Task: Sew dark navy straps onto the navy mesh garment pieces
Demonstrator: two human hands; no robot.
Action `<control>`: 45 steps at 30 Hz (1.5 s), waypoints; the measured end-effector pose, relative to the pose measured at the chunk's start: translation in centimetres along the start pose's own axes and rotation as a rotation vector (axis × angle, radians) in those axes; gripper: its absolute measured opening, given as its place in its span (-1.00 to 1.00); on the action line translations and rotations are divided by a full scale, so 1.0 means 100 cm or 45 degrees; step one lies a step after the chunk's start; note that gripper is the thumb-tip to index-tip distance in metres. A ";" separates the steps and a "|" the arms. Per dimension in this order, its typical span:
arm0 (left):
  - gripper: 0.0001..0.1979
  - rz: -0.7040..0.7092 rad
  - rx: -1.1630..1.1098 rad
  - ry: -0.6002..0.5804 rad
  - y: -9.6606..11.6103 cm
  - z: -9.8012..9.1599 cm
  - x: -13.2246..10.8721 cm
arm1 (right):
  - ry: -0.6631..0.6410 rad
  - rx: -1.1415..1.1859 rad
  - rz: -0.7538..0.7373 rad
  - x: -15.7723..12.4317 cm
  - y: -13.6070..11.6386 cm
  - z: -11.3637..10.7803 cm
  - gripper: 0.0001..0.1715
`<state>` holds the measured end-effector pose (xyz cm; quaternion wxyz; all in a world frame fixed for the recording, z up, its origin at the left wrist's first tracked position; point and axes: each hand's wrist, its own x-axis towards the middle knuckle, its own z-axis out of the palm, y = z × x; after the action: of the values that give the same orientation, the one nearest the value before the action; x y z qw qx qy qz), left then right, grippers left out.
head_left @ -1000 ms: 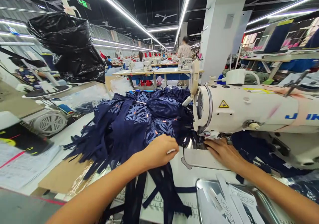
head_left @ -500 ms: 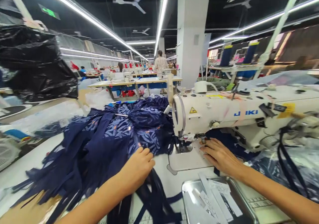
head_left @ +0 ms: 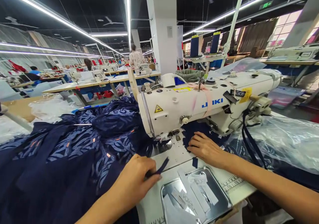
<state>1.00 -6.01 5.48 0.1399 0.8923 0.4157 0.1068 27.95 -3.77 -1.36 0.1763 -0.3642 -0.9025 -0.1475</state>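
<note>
My left hand point(head_left: 142, 172) is closed in front of the sewing machine. A narrow navy strap point(head_left: 161, 167) is pinched between thumb and fingers, its short end pointing up toward the needle area. My right hand point(head_left: 208, 151) lies with fingers apart on a pile of navy fabric pieces point(head_left: 199, 129) under the machine arm; its fingertips are partly hidden. The white sewing machine point(head_left: 171, 106) stands between and beyond my hands, its presser foot point(head_left: 163, 146) low over the plate. Left of it is a heap of navy patterned garments point(head_left: 104, 131).
A metal tray point(head_left: 225, 202) with white printed labels point(head_left: 196, 187) sits at the front. A small navy piece point(head_left: 195, 162) lies just above it. Clear plastic bags point(head_left: 286, 141) cover the right side. Thread cones point(head_left: 194, 46) stand behind the machine; a person point(head_left: 136, 56) is farther back.
The view has swung right. My left hand has come off the garment heap and moved nearer the presser foot with the strap end. My right hand has shifted from the machine plate onto the navy pieces.
</note>
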 end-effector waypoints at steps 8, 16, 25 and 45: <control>-0.72 -0.282 -0.377 0.349 0.001 0.055 0.046 | 0.015 -0.124 -0.033 0.035 -0.005 0.010 -0.77; -0.80 0.166 0.279 0.249 -0.025 0.064 0.038 | -0.018 0.139 0.129 0.056 -0.016 0.033 -0.84; -0.62 0.308 0.209 0.184 -0.029 0.063 -0.003 | -0.024 0.234 0.310 0.046 -0.034 0.035 -0.94; -0.79 0.267 0.423 0.027 -0.022 0.060 0.003 | -0.216 0.847 0.493 0.083 -0.030 0.052 -0.86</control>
<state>1.48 -5.45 -0.88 -0.0256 0.9403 0.3340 0.0602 19.13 1.29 -2.90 0.2340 -0.4615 -0.8271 0.2195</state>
